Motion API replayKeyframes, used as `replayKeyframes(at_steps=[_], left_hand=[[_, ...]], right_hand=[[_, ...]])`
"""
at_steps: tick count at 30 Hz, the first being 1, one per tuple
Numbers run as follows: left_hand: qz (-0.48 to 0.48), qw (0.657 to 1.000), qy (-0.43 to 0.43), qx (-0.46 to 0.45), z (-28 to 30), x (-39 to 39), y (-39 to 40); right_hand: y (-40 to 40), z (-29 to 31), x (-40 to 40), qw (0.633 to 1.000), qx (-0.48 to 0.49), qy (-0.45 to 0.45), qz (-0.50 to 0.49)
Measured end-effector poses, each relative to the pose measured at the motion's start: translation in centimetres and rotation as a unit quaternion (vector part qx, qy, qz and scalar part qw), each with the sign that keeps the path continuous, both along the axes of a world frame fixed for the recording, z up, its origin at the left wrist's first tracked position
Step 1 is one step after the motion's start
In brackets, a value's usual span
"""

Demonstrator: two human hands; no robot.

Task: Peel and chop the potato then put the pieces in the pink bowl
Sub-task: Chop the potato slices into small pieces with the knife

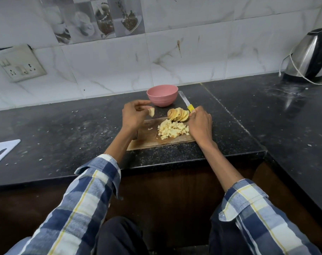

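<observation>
A person in a blue, white and yellow checked shirt works at a dark speckled surface (pixel 64 126). A wooden cutting board (pixel 149 140) lies near the surface's front edge. On it sits a heap of small potato cubes (pixel 172 130), and just beyond the heap, at the board's far edge, stands a row of potato slices (pixel 178 114) leaning against one another.

The left hand (pixel 133 115) is raised above the board's far left corner, its fingers (pixel 143 102) curled and pinching a single potato slice (pixel 151 112) between thumb and fingertips. The right hand (pixel 199 124) rests at the board's right side with its fingers closed around the yellow handle of a knife (pixel 186 102); the blade points away toward the wall and lies to the right of the pink bowl (pixel 162 95). The bowl stands on the surface just beyond the board, near the wall; whether anything lies inside it cannot be told.

At the far right stands a steel kettle (pixel 309 56) with a white cord. A white board (pixel 1 150) lies at the left edge, and a switch plate (pixel 20 63) sits on the tiled wall.
</observation>
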State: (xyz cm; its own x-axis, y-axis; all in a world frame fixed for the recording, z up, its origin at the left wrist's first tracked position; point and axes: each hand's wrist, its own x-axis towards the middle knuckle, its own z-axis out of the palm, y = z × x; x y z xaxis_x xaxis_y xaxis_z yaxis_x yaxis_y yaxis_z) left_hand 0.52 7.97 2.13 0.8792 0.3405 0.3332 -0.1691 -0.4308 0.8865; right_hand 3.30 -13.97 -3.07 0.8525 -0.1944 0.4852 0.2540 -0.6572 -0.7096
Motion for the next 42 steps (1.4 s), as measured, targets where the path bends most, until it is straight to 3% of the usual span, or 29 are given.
replayKeyframes(at_steps=[9, 14, 20, 25, 32, 42], left_hand=[[-0.051, 0.989, -0.023, 0.137, -3.3, -5.1, 3.6], [-0.087, 0.989, -0.018, 0.115, -3.9, -6.7, 3.9], [-0.024, 0.994, -0.002, 0.105, -4.4, -6.3, 4.5], [-0.036, 0.991, -0.013, 0.132, -5.1, -5.6, 4.8], [-0.031, 0.986, -0.026, 0.163, -5.5, -4.9, 4.6], [-0.036, 0.991, -0.035, 0.126, -5.8, -4.6, 4.7]], right_hand=[[0.4, 1.0, -1.3, 0.998, 0.012, -0.055, 0.001], [1.4, 2.1, -3.8, 0.995, -0.052, -0.076, 0.034], [3.7, 3.7, -9.8, 0.978, -0.195, -0.051, 0.053], [5.4, 5.9, -12.8, 0.963, -0.259, -0.026, 0.072], [6.7, 6.2, -13.2, 0.959, -0.273, -0.021, 0.079], [8.5, 6.1, -12.9, 0.957, -0.278, 0.004, 0.084]])
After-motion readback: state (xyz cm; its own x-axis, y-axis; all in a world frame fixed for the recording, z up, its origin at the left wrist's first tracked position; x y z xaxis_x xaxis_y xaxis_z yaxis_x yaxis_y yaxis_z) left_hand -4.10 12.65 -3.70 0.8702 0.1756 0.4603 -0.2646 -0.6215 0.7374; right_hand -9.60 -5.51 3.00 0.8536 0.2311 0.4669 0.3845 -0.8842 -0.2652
